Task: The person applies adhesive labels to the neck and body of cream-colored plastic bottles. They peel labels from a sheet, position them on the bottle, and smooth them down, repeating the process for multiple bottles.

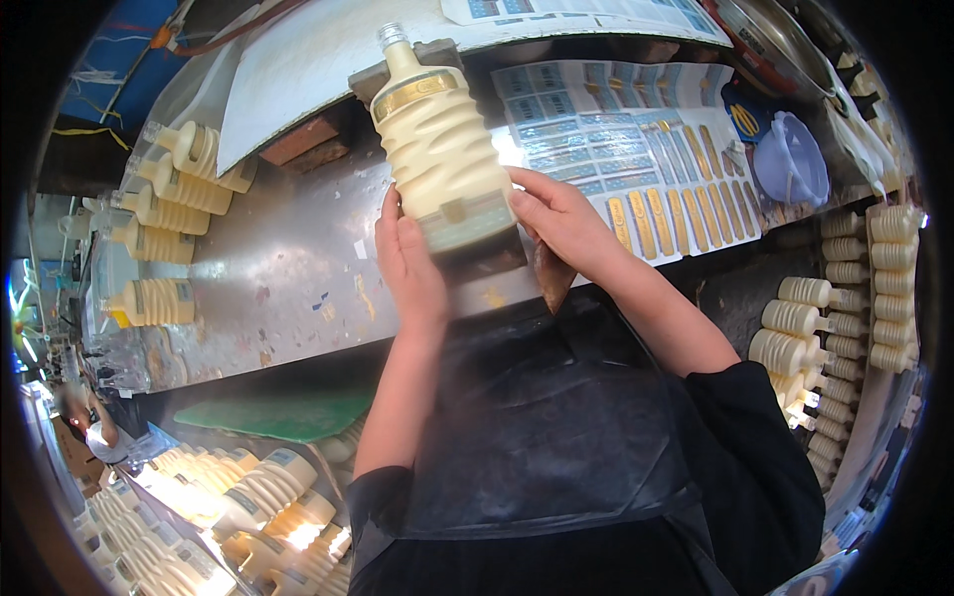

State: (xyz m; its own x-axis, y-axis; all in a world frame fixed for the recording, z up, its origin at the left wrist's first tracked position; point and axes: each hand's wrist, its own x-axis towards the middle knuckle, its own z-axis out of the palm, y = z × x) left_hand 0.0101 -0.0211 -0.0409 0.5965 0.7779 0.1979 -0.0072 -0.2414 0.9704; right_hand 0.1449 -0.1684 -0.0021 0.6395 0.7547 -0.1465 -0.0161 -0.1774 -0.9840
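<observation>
Above metal desk (288, 298), clasping cream ribbed btl (442, 154) in two-handed grip betw. L hand (411, 273) and R hand (564, 223), with neck (400, 58) pointing away. Hold w/ even pressure, clear of gold band (415, 91). Can't see btl's back or fingertips tucked behind; can't tell if resting on dark block (442, 53).

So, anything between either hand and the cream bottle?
Nothing visible. The left hand and right hand meet the cream bottle directly, one on each side, toward its base. What lies behind it, on its underside, is hidden.
</observation>
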